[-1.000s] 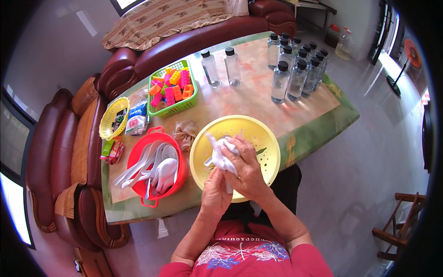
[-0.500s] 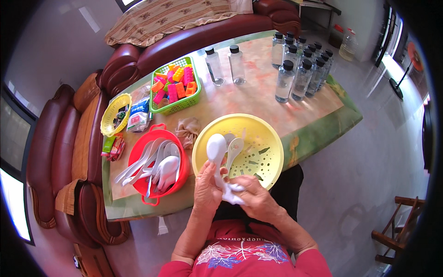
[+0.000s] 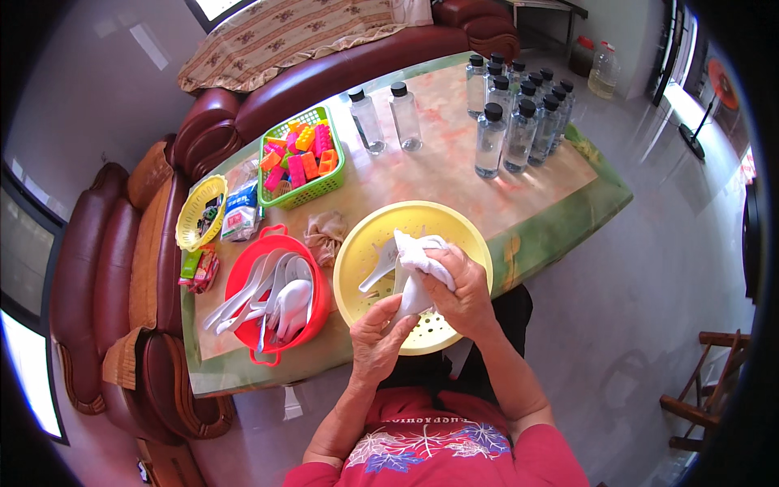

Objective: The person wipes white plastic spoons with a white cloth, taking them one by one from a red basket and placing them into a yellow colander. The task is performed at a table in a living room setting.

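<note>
Above the near part of a yellow colander (image 3: 479, 235), my left hand (image 3: 375, 339) pinches the lower end of a white spoon (image 3: 413, 297). My right hand (image 3: 464, 294) grips a white cloth (image 3: 419, 252), which is bunched over the upper part of that spoon and hides it. Inside the colander lies another white spoon (image 3: 381, 266), partly behind my hands. To the left, a red basket (image 3: 321, 302) with two handles holds several white spoons (image 3: 280, 284), their handles pointing many ways.
A crumpled brown cloth (image 3: 326, 235) lies between the two containers. Behind stand a green basket (image 3: 337, 183) of toy bricks, a yellow basket (image 3: 185, 219), packets (image 3: 241, 213), and clear bottles (image 3: 519, 138) with black caps. The table's green edge (image 3: 560, 235) curves right.
Both hands have turned the spoon over. The cloth in my right hand has moved up from the spoon's lower end to its top, and my left hand now holds the lower end.
</note>
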`<state>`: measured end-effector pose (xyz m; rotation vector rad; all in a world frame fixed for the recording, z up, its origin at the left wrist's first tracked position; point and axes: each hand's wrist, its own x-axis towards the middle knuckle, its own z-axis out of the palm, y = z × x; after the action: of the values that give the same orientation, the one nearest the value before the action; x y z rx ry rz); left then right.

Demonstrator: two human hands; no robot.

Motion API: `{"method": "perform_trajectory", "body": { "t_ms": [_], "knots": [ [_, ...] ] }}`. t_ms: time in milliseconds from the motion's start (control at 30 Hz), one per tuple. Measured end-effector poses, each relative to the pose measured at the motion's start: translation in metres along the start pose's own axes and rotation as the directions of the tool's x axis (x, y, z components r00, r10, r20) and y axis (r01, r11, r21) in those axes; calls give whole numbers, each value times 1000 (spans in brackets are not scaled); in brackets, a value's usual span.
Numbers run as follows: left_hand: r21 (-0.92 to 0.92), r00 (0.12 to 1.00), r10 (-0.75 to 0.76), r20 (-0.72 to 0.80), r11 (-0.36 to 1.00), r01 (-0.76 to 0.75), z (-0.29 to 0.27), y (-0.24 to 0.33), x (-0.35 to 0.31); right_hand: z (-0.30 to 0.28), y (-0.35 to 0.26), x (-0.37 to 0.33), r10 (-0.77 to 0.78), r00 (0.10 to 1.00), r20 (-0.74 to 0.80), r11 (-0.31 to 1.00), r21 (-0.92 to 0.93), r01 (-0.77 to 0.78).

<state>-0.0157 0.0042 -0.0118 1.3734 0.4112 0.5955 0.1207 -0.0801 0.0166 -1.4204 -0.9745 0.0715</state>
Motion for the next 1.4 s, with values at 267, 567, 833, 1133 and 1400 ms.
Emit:
{"method": "perform_trajectory", "body": {
  "t_ms": [267,567,833,1133,1400],
  "knots": [
    [195,996,81,25,977,-85,13,5,7,10,4,2,478,877,-38,605,739,-298],
    [-623,903,-360,236,657,425,2,-8,11,43,22,-21,-51,997,-49,951,-308,34],
    [-578,960,-275,47,776,251,4,-19,16,37,5,-29,-44,966,255,860,-482,166],
    [-798,942,-267,205,511,319,-8,-26,15,23,-7,-51,-119,925,360,929,-289,232],
    [-728,944,-325,61,632,265,8,-15,12,41,3,-28,-64,996,-69,919,-392,32]
  ]
}}
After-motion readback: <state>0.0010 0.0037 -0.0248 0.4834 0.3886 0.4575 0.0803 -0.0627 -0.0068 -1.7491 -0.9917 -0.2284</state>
